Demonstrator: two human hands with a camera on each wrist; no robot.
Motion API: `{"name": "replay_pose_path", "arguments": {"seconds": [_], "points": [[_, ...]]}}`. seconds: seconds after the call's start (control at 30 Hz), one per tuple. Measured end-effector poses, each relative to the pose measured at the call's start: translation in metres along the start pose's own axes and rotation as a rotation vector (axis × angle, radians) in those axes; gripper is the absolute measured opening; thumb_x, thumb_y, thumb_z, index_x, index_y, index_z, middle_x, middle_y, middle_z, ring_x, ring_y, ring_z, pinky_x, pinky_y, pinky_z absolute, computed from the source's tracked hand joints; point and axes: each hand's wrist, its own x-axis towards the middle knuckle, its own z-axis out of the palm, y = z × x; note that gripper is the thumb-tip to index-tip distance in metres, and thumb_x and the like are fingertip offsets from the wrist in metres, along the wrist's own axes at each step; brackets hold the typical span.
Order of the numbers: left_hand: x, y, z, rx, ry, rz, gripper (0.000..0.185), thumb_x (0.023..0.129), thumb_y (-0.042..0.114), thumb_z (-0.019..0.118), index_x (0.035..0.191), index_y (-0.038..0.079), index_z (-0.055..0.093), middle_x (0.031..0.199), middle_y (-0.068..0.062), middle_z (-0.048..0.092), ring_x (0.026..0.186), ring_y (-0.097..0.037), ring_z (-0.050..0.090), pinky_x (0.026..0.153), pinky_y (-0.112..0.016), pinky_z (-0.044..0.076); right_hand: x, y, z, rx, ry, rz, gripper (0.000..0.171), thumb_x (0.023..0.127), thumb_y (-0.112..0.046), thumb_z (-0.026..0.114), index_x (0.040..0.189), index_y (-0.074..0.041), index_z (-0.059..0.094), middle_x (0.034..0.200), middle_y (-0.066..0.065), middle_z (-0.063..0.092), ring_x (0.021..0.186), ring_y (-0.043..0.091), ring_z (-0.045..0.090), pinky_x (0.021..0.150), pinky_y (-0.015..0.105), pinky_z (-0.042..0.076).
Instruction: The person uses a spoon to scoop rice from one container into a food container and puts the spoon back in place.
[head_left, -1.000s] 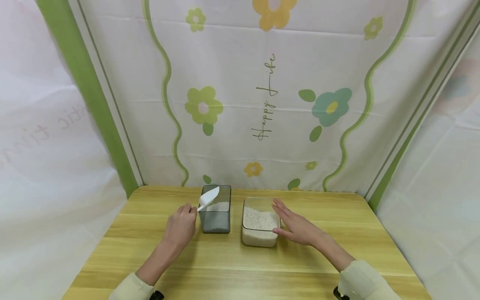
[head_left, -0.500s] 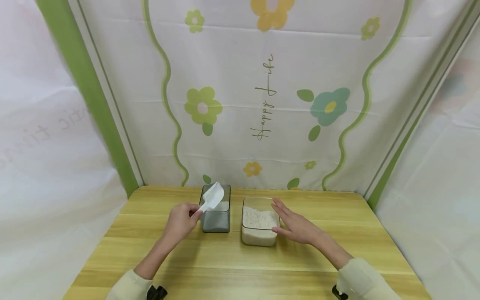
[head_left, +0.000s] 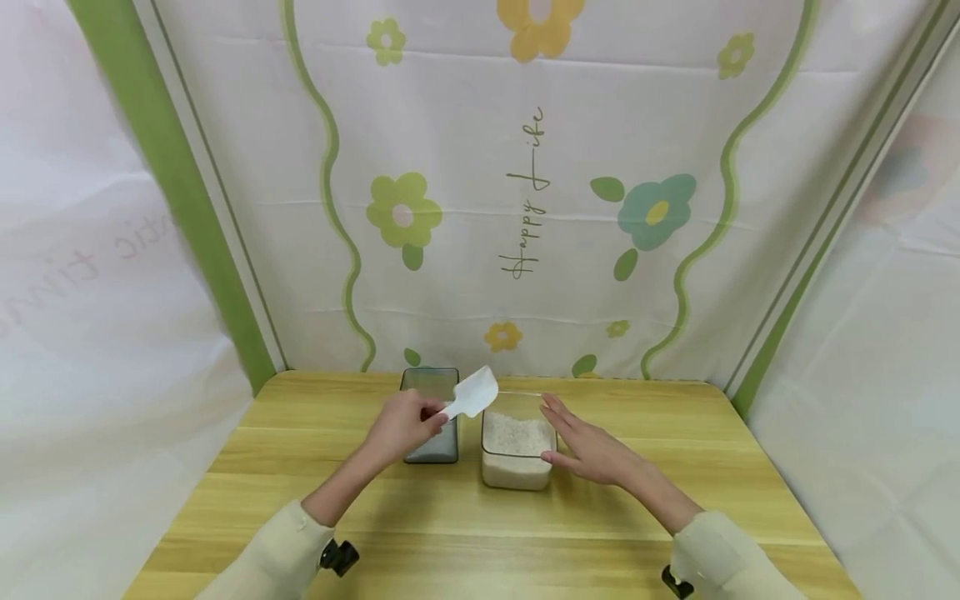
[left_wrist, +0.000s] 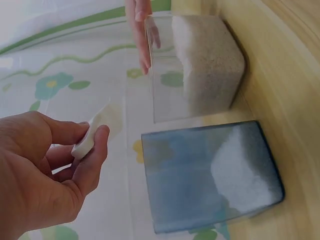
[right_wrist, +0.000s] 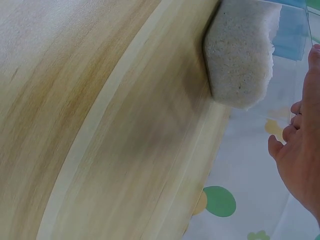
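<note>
My left hand (head_left: 402,427) pinches the handle of a white scoop (head_left: 476,392) between thumb and fingers. The scoop is held in the air between the two containers, its blade near the clear one's left rim. Below the left hand stands a blue-grey see-through container (left_wrist: 200,175) with some white grains low inside. To its right, a clear container (head_left: 516,479) holds a larger heap of off-white rice (right_wrist: 240,52). My right hand (head_left: 588,447) rests with extended fingers at the clear container's right rim. In the head view the left hand covers part of the blue-grey container.
Both containers stand on a wooden table (head_left: 465,550) near its back edge. Behind it hangs a white cloth (head_left: 465,125) printed with flowers. Cloth walls (head_left: 900,350) flank the table on both sides.
The left hand has moved right with the scoop, from above the blue-grey container toward the clear one. The scoop's blade has turned to point right. The right hand has stayed at the clear container.
</note>
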Motion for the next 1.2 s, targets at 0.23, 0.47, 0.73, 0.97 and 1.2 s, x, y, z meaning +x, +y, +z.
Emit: {"name": "replay_pose_path", "arguments": {"seconds": [0.23,0.47,0.73,0.97,1.2], "points": [[0.022,0.025,0.012,0.225,-0.053,0.159,0.007,0.088,0.005,0.073,0.087,0.002,0.079,0.073,-0.007,0.073,0.050,-0.007,0.048,0.047,-0.020,0.038,0.000,-0.001,-0.002,-0.004,-0.012,0.008,0.082,0.101,-0.058,0.044,0.160,-0.008,0.017,0.169,0.007,0.004,0.150,0.031,0.029,0.111,0.048,0.041],[0.042,0.032,0.033,0.478,-0.123,0.237,0.013,0.088,0.007,0.074,0.075,0.006,0.073,0.067,-0.002,0.069,0.052,-0.007,0.052,0.049,-0.020,0.041,0.002,-0.003,-0.004,-0.011,-0.026,0.006,0.082,0.101,-0.059,0.044,0.159,-0.006,0.019,0.169,0.007,0.005,0.150,0.031,0.029,0.110,0.049,0.042],[0.059,0.044,0.055,0.809,-0.089,0.378,0.036,0.093,0.001,0.064,0.061,0.015,0.057,0.051,0.004,0.032,0.047,-0.008,0.024,0.042,-0.024,0.018,0.001,-0.002,-0.006,-0.020,-0.017,0.006,0.081,0.101,-0.057,0.045,0.158,-0.005,0.022,0.168,0.012,0.008,0.148,0.034,0.033,0.108,0.050,0.044],[0.064,0.046,0.066,0.999,-0.040,0.436,0.022,0.093,0.015,0.070,0.072,0.019,0.073,0.061,0.004,0.063,0.047,-0.008,0.051,0.040,-0.023,0.041,0.000,0.000,-0.006,-0.009,-0.017,0.016,0.081,0.101,-0.057,0.044,0.158,-0.005,0.021,0.168,0.013,0.009,0.149,0.033,0.031,0.110,0.050,0.042],[0.070,0.050,0.083,1.070,-0.112,0.525,0.023,0.091,0.015,0.072,0.069,0.023,0.070,0.067,0.009,0.065,0.054,-0.003,0.052,0.048,-0.024,0.051,0.001,-0.001,-0.005,-0.018,-0.011,0.009,0.080,0.101,-0.056,0.045,0.158,-0.005,0.023,0.168,0.011,0.009,0.145,0.033,0.037,0.107,0.048,0.045]]}}
